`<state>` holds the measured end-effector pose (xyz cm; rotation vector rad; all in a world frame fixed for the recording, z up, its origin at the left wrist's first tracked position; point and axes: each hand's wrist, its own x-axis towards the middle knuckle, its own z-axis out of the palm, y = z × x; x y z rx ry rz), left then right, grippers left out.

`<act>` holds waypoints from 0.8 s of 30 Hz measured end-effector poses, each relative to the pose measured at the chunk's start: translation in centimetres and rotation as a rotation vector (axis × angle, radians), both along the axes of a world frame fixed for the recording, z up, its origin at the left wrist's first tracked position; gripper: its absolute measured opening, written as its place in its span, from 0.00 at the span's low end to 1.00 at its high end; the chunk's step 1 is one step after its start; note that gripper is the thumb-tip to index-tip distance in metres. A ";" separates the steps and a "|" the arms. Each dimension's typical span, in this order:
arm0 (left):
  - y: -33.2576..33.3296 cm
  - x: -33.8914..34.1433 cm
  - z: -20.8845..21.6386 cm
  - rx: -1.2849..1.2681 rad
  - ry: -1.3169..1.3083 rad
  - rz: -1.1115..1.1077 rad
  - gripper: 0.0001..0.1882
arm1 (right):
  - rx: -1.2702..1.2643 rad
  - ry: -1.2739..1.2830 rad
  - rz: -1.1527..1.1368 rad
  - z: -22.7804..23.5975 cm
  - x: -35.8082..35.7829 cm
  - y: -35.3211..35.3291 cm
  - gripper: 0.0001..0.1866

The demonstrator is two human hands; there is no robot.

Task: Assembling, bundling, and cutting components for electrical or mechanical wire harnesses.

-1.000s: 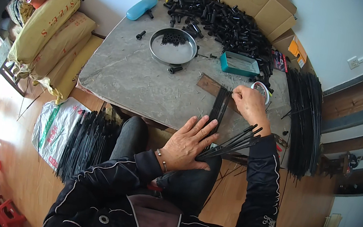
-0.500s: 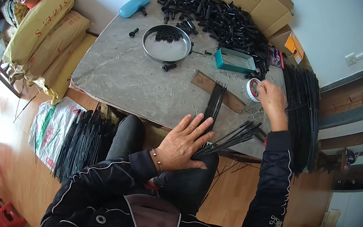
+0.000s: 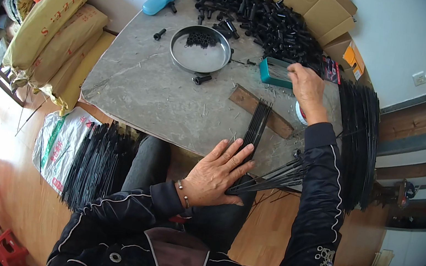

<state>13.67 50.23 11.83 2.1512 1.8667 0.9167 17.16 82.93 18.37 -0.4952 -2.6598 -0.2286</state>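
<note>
My left hand [image 3: 217, 174] lies flat, fingers apart, on the lower end of a row of thin black rods [image 3: 257, 126] at the table's front edge. The rods' upper tips rest over a flat wooden strip [image 3: 245, 98]. A fanned bunch of black rods [image 3: 278, 175] lies beside my thumb. My right hand [image 3: 308, 89] is at the right end of a teal tray [image 3: 269, 79] holding thin pale pins. Its fingertips are pinched together; what they hold, if anything, is too small to see. Below that wrist, a round white tin [image 3: 299, 113] is mostly covered.
A metal dish [image 3: 205, 66] with small black rings stands left of the teal tray. Black tubular parts [image 3: 275, 23] are heaped along the back before cardboard [image 3: 322, 8]. Long black rods [image 3: 358, 139] stand at the table's right; more rods [image 3: 102, 165] lie by my left leg.
My right hand has moved from the round white tin up and left to the teal tray. My left hand stays on the rods. The whole view has shifted slightly.
</note>
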 end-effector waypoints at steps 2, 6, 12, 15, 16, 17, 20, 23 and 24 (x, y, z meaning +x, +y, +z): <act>0.2 0.0 0.1 -0.001 0.007 -0.003 0.47 | 0.038 0.035 0.082 0.0 -0.5 0.2 0.12; 0.3 0.1 0.0 -0.003 -0.018 -0.002 0.47 | -0.109 0.259 0.104 0.4 -0.7 -2.4 0.11; 0.0 -0.2 -0.1 -0.011 0.033 0.017 0.47 | -0.799 -0.095 -0.081 -0.9 2.1 -5.0 0.14; 0.1 0.1 0.0 -0.019 0.029 0.011 0.47 | -0.875 -0.148 -0.028 -1.0 2.5 -5.6 0.14; 0.1 0.1 0.1 -0.018 0.031 0.014 0.47 | -0.900 -0.114 -0.028 -1.0 2.7 -5.7 0.14; 0.1 0.1 0.1 -0.020 0.036 0.013 0.47 | -0.924 -0.079 -0.029 -1.0 2.8 -5.7 0.14; 0.0 0.2 0.0 -0.023 0.047 0.014 0.47 | -0.968 -0.044 0.016 -1.2 3.0 -5.3 0.14; 0.0 0.2 -0.2 -0.005 0.052 0.014 0.48 | -1.025 0.071 0.046 -0.5 3.2 -6.1 0.14; -0.1 0.2 -0.2 0.012 0.054 0.016 0.49 | -1.023 0.072 0.046 -0.4 3.4 -6.1 0.14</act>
